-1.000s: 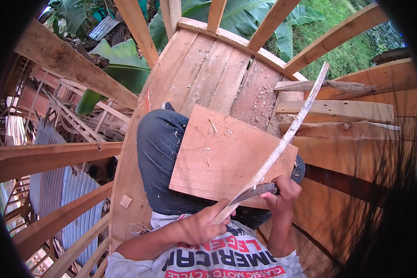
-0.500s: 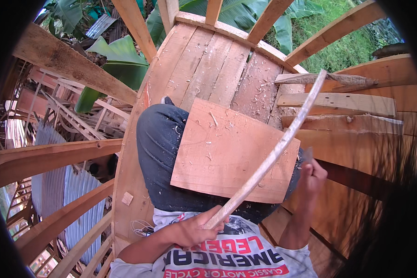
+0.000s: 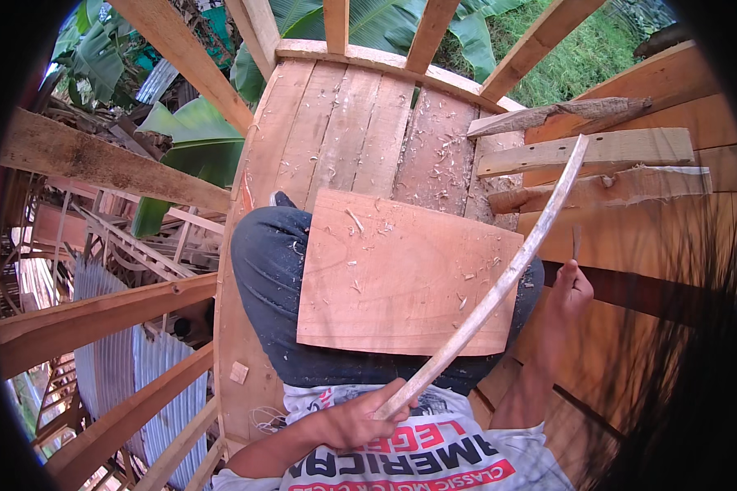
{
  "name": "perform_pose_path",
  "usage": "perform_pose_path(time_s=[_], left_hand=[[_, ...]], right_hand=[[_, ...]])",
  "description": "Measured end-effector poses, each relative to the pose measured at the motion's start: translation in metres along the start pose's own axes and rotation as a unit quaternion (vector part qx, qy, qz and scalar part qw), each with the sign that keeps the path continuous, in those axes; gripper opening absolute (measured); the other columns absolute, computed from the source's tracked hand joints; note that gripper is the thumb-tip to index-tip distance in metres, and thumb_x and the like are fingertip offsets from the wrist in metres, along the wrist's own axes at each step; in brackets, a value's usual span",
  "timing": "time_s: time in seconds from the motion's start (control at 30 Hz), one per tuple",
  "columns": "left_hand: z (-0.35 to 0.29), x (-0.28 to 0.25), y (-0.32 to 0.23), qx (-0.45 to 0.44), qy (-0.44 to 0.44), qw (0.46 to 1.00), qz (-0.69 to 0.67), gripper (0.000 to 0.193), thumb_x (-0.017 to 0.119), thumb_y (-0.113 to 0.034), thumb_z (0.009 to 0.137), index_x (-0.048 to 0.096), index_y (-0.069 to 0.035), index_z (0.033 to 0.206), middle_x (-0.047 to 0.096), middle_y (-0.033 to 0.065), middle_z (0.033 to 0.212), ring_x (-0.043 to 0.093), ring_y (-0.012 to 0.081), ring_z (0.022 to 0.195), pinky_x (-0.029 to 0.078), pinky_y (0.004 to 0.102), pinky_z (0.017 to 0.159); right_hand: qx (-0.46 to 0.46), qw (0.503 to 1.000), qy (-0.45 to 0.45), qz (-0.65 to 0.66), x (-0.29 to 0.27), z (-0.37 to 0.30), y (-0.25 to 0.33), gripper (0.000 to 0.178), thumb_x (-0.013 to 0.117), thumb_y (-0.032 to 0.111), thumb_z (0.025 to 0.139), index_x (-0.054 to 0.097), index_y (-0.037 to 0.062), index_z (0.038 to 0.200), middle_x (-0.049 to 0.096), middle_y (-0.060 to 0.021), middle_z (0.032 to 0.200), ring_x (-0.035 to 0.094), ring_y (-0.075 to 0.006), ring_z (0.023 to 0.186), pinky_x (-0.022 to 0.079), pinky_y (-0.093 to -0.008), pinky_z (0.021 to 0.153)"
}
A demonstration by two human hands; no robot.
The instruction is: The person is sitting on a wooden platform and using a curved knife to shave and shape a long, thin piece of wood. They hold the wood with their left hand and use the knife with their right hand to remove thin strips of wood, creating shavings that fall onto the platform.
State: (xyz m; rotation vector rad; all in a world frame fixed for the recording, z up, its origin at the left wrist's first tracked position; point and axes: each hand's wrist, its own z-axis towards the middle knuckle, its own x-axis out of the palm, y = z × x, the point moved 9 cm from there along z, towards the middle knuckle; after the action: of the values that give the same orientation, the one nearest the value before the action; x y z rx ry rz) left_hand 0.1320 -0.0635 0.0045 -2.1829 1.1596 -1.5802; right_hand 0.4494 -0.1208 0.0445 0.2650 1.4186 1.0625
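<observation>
**Curved stick held over a board on the lap**

The left hand [image 3: 354, 419] is closed around the near end of a long, pale, curved stick [image 3: 499, 286], low in the picture and just above the printed shirt [image 3: 434, 454]. From that grip the stick runs up and to the right, crossing the lower right corner of a flat reddish board [image 3: 385, 278] and ending near the rough planks [image 3: 581, 151] stacked at the upper right. The stick passes above the board; whether it touches it cannot be told.

The right hand [image 3: 567, 296] is off the stick, just to its right, near the board's right edge. Its fingers are curled around a thin, dark, narrow tool [image 3: 576, 243] that points upward; the tool is too small to tell what kind it is. The stick lies between the two hands, with only the left one clamped on it.

The board rests across the person's lap, over dark trousers [image 3: 270, 262]. Small wood shavings [image 3: 360, 221] lie scattered on it, and more lie on the plank floor [image 3: 360, 131] beyond. The person sits on this wooden platform, framed by slanting timber beams [image 3: 98, 159]. Big green leaves [image 3: 196, 147] and sheets of corrugated metal [image 3: 131, 368] show below on the left.
</observation>
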Motion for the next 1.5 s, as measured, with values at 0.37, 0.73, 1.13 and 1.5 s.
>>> perform_pose_path(time_s=[0.37, 0.73, 1.13, 1.5], left_hand=[[0.009, -0.012, -0.02, 0.001, -0.086, 0.995, 0.045, 0.045, 0.051, 0.001, 0.077, 0.039, 0.0, 0.121, 0.04, 0.0014, 0.085, 0.04, 0.0104, 0.082, 0.039, 0.024, 0.078], [0.006, -0.016, -0.003, -0.023, -0.097, 0.995, -0.022, 0.045, 0.049, 0.004, 0.077, 0.038, -0.001, 0.12, 0.039, 0.0011, 0.085, 0.039, 0.0102, 0.08, 0.037, 0.0235, 0.078], [0.002, -0.02, -0.01, -0.044, -0.111, 0.993, -0.004, 0.046, 0.049, 0.002, 0.076, 0.038, -0.001, 0.12, 0.039, 0.0013, 0.084, 0.039, 0.0099, 0.077, 0.037, 0.0231, 0.073], [0.001, -0.029, -0.014, -0.053, -0.135, 0.989, 0.037, 0.053, 0.044, 0.004, 0.067, 0.037, 0.001, 0.12, 0.039, 0.003, 0.086, 0.041, 0.0107, 0.077, 0.039, 0.0226, 0.069]], right_hand=[[-0.253, 0.93, 0.268, 0.007, 0.064, -0.094, 0.097, 0.059, 0.075, 0.059, 0.062, 0.05, 0.0065, 0.055, 0.046, -0.0076, 0.049, 0.051, -0.0277, 0.044, 0.039, -0.0343, 0.043], [-0.195, 0.946, 0.26, 0.009, 0.068, -0.095, 0.081, 0.06, 0.073, 0.059, 0.066, 0.05, 0.0049, 0.055, 0.046, -0.0114, 0.05, 0.053, -0.0308, 0.045, 0.041, -0.0361, 0.044], [-0.185, 0.966, 0.177, -0.042, 0.061, -0.064, 0.07, 0.056, 0.075, 0.055, 0.069, 0.048, 0.0068, 0.056, 0.047, -0.0103, 0.05, 0.053, -0.029, 0.045, 0.041, -0.0362, 0.043], [-0.077, 0.982, 0.174, -0.004, 0.049, -0.052, 0.033, 0.049, 0.072, 0.042, 0.079, 0.047, 0.0044, 0.059, 0.044, -0.0129, 0.052, 0.051, -0.0294, 0.046, 0.039, -0.0363, 0.044]])
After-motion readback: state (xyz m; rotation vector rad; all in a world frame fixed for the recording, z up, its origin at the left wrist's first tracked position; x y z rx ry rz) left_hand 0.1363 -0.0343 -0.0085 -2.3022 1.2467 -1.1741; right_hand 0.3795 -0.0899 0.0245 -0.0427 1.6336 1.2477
